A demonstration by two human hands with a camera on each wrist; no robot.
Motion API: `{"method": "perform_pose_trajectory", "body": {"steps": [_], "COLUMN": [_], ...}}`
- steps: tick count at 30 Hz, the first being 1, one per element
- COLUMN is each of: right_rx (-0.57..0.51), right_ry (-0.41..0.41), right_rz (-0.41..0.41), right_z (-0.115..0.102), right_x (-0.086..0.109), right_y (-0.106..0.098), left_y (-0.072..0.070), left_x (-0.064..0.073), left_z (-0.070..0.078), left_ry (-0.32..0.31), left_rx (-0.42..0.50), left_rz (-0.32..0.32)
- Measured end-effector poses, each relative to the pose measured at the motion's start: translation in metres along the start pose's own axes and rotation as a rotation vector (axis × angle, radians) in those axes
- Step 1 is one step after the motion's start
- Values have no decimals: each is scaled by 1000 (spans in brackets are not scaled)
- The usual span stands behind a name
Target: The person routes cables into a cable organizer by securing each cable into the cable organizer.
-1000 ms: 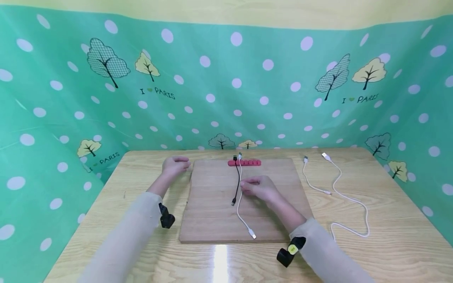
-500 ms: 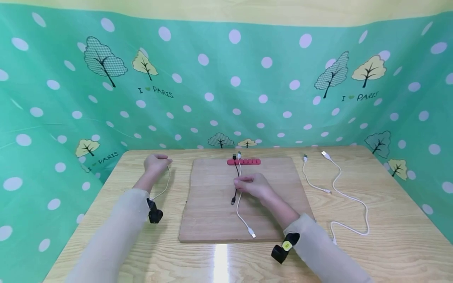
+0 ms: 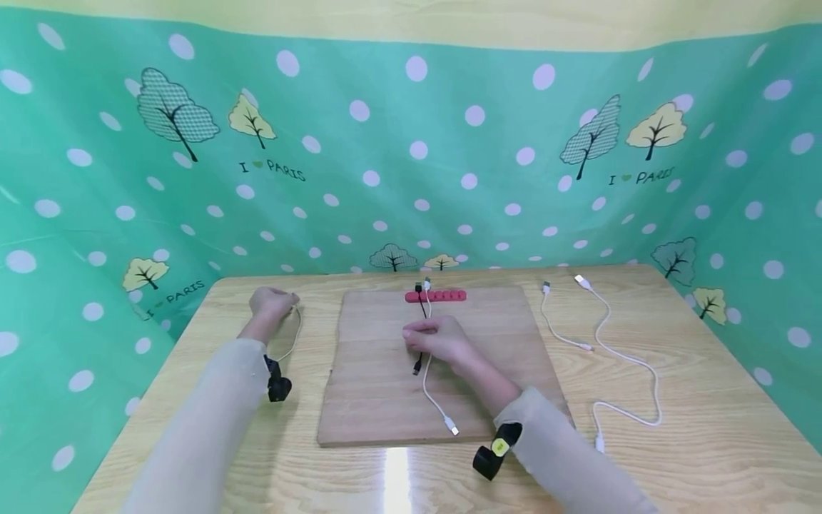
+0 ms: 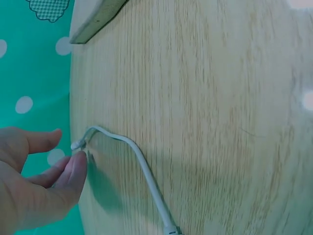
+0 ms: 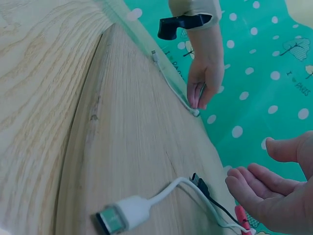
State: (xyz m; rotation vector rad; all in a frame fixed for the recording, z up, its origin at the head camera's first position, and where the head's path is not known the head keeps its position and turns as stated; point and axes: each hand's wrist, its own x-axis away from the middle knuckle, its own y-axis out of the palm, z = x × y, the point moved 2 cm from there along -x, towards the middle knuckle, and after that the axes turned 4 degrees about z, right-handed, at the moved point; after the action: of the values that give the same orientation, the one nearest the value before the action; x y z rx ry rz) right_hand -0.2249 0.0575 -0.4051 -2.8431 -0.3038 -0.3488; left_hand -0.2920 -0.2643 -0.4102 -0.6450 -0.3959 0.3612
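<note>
My left hand (image 3: 270, 303) is at the far left of the table, beside the board. In the left wrist view its thumb and fingers stand apart, fingertips right at the small plug of a white charging cable (image 4: 142, 159). Over the board, my right hand (image 3: 443, 339) hovers with thumb and fingers apart and nothing between them in the right wrist view. It overlaps a black USB cable (image 3: 417, 365) in the head view. Beside that lies a white USB cable (image 3: 433, 401). Both cables' upper ends sit at a red cable holder (image 3: 443, 295).
The wooden board (image 3: 366, 407) lies mid-table under the holder. To its right lie a short white cable (image 3: 555, 328) and a long white cable (image 3: 632, 358). A green dotted curtain (image 3: 334, 164) hangs behind the table (image 3: 308, 471).
My left hand has moved left, away from the board's edge to the white cable there. My right hand has left the white cable on the board and shifted left over the black one.
</note>
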Motion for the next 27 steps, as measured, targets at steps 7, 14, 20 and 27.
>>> {"method": "perform_pose_trajectory", "body": {"steps": [7, 14, 20, 27], "right_rx": [47, 47, 22, 22], "right_ry": [0, 7, 22, 61], "right_rz": [-14, -17, -27, -28], "right_z": [-7, -8, -9, -12], "right_x": [1, -2, -2, -6], "right_y": [5, 9, 12, 13], "left_y": [4, 11, 15, 13], "left_x": [-4, -11, -11, -4], "left_z": [-2, -2, 3, 14], "left_ry": [24, 80, 66, 111], "left_rx": [-36, -143, -205, -213], "left_rz": [53, 143, 120, 83]}}
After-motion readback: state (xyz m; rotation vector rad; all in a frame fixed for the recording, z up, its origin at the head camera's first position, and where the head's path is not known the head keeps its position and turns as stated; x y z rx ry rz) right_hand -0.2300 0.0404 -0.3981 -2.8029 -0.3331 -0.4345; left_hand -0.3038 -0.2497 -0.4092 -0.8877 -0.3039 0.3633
